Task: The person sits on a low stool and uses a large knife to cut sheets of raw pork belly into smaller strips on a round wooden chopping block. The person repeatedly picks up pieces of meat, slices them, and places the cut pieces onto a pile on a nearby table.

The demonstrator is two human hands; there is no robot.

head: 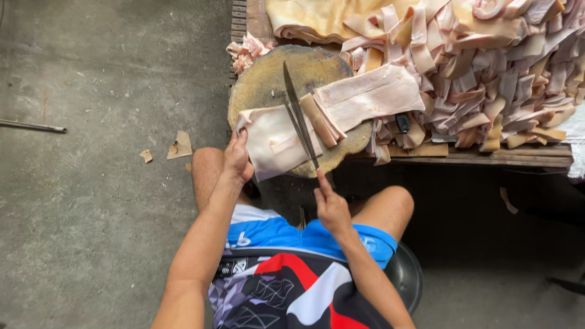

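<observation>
A wide slab of pale pink pork skin (277, 140) lies across a round wooden chopping block (262, 85). My left hand (236, 157) presses down on the slab's near left edge. My right hand (330, 204) grips the handle of a long knife (298, 113), index finger stretched along it. The blade lies on the slab, pointing away from me. Right of the blade lie cut strips (317, 119) and a second slab piece (372, 94).
A big heap of cut skin strips (499, 67) covers a low wooden pallet table (487, 155) behind the block. Concrete floor (91, 183) with a metal rod (33, 127) and cardboard scraps (180, 145) lies left. I sit on a dark stool (408, 277).
</observation>
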